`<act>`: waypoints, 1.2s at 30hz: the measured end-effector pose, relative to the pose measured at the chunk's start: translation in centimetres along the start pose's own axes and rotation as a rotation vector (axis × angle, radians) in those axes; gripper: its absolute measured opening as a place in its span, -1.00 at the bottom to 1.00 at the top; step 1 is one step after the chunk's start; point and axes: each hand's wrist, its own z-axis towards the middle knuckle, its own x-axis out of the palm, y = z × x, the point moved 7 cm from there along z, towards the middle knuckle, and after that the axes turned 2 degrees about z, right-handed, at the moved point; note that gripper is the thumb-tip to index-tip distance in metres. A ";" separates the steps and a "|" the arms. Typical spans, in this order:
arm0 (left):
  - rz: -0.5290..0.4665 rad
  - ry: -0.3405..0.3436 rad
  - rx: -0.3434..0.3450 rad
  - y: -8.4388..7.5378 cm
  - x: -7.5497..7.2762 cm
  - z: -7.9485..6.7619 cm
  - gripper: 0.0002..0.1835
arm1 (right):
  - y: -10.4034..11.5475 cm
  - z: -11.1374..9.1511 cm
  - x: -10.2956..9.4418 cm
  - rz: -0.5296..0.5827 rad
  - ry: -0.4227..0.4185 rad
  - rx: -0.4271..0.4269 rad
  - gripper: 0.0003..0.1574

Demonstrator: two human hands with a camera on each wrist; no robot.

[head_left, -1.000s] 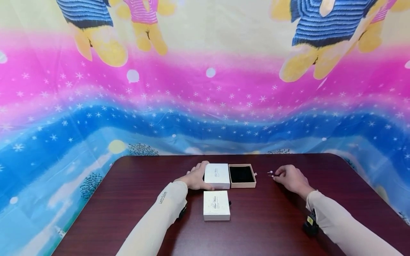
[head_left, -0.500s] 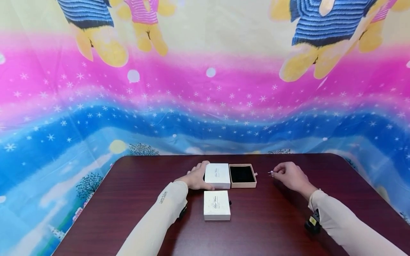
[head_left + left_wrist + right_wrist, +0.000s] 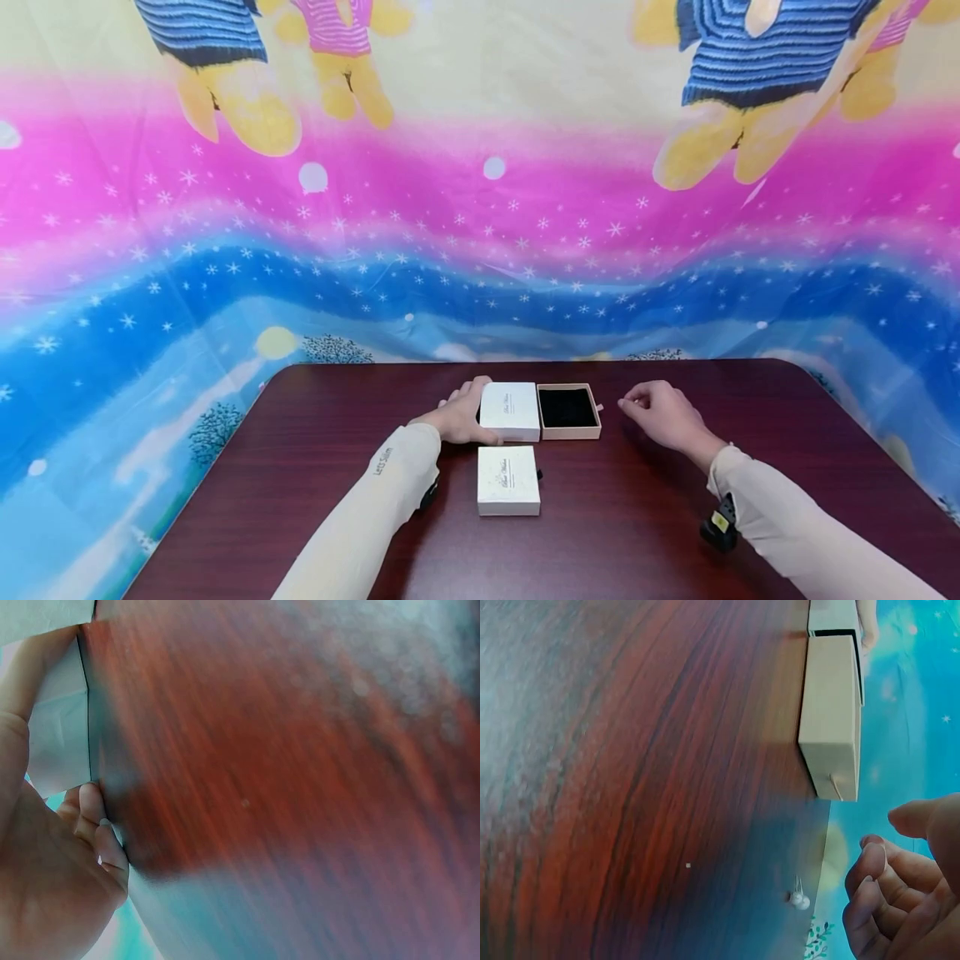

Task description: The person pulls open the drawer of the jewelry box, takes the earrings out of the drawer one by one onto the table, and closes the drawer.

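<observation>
My left hand [image 3: 459,414] holds a white jewelry box sleeve [image 3: 510,408] on the table, thumb along its near side and fingers round the far left. In the left wrist view that thumb and the curled fingers lie against the sleeve's pale wall [image 3: 60,742]. Right beside the sleeve sits its drawer tray [image 3: 597,429] with a black pad [image 3: 567,408] and a small ribbon tab. My right hand [image 3: 663,415] hovers to the tray's right, fingers loosely curled, thumb apart and nothing between them. Two pearl earrings [image 3: 800,900] lie on the table near its fingertips; the hand hides them from the head view.
A second white jewelry box [image 3: 508,481], closed with a dark tab at its right, lies in front of the first. The dark red-brown table [image 3: 622,533] has a printed curtain [image 3: 480,225] behind it.
My right hand has shifted left toward the drawer tray, and the earrings seen at its fingertips before are now covered in the head view. My left hand and both boxes stay put.
</observation>
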 end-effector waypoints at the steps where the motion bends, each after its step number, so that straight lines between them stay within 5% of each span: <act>1: 0.002 0.000 0.000 0.1 0.0 0.1 0.24 | 0.1 0.0 0.1 0.005 0.003 -0.001 -0.68; 25: -0.010 -0.008 0.003 -0.2 -0.2 -0.1 0.22 | -0.1 1.5 2.6 0.024 0.020 0.025 -0.66; 36: -0.011 -0.008 0.008 -0.2 -0.2 -0.2 0.22 | -0.3 1.9 3.5 0.135 0.063 0.047 -0.65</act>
